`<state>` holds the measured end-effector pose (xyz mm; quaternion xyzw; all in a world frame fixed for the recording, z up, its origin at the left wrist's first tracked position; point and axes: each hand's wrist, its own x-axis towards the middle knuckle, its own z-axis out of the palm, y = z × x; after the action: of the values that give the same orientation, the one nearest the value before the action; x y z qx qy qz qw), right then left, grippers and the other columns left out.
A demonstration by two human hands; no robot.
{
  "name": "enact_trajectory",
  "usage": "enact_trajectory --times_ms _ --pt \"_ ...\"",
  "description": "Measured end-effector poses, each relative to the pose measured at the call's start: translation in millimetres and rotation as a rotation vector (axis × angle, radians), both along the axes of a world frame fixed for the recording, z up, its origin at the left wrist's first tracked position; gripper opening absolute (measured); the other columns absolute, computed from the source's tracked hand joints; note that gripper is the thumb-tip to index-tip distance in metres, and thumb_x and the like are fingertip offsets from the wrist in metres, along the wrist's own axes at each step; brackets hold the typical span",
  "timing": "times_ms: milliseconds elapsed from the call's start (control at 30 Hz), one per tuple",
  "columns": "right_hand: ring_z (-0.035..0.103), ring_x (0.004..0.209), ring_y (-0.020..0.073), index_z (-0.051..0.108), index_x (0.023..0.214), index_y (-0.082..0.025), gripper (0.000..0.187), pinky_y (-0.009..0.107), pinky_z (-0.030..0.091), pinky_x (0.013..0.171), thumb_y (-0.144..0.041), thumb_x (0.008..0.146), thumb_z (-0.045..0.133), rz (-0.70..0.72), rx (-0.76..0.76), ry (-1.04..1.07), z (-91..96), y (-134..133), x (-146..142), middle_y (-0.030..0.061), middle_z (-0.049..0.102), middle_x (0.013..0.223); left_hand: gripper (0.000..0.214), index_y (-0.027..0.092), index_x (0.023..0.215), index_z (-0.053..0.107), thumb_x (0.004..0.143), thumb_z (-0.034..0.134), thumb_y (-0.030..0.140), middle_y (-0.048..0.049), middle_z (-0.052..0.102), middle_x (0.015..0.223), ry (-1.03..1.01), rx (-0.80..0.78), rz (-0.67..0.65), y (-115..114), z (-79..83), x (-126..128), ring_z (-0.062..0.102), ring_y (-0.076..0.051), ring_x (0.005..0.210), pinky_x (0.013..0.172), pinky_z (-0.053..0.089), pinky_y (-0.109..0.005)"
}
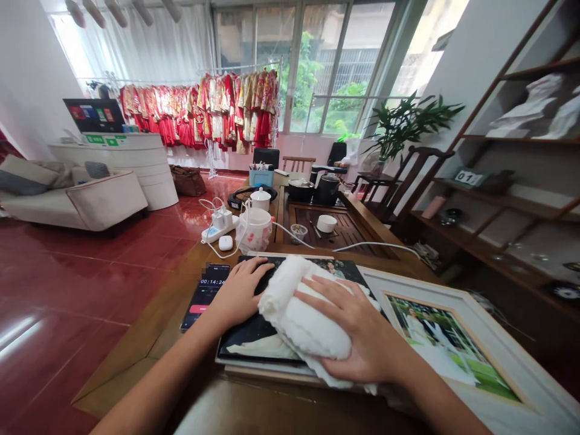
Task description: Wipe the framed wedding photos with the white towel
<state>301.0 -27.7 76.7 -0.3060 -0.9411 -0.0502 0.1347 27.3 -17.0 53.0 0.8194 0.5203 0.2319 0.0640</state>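
A dark photo panel (247,334) lies on the wooden table, with part of a picture of people showing at its far edge. My left hand (240,287) rests flat on the panel's left side, fingers stretched forward and holding nothing. In my right hand (357,320) is a thick, folded white towel (290,302), pressed down onto the panel. The thumb curls around its near side and the fingers lie across its top. Much of the panel's middle is hidden under the towel.
A phone (206,293) with a running timer lies left of the panel. On the right is a white-framed wedding photo (453,344). Beyond stand a pink-patterned mug (254,229), a power strip (220,226) and a tea tray (357,232). A white cable (376,244) crosses behind the panel.
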Motion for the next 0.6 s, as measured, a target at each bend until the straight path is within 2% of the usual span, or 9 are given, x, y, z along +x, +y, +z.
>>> enact_trajectory --times_ms 200,467,600 --pt "0.039 0.134 0.034 0.03 0.149 -0.032 0.085 0.054 0.029 0.104 -0.045 0.071 0.061 0.021 -0.034 -0.005 0.8 -3.3 -6.3 0.0081 0.038 0.151 0.049 0.027 0.136 0.049 0.088 0.061 0.031 -0.0063 0.045 0.145 -0.01 -0.005 -0.01 0.4 -1.3 -0.9 0.04 -0.026 0.135 0.114 0.03 -0.045" --pt "0.045 0.13 0.0319 0.032 0.147 -0.033 0.075 0.055 0.036 0.1 -0.047 0.079 0.06 -0.204 0.055 0.043 -8.4 24.9 23.4 0.0089 0.045 0.146 0.038 0.028 0.133 0.052 0.096 0.048 0.035 -0.0046 0.048 0.142 -0.021 0.04 0.014 -0.4 -1.3 1.5 0.042 -0.025 0.133 0.113 0.031 -0.045" --pt "0.045 0.13 0.0313 0.032 0.147 -0.032 0.073 0.054 0.036 0.1 -0.049 0.081 0.059 -0.228 0.074 0.055 -9.3 29.2 29.2 0.0086 0.047 0.145 0.038 0.026 0.133 0.052 0.096 0.048 0.035 -0.0054 0.048 0.142 -0.015 0.04 0.015 -1.1 -0.2 2.1 0.043 -0.024 0.133 0.113 0.031 -0.045"
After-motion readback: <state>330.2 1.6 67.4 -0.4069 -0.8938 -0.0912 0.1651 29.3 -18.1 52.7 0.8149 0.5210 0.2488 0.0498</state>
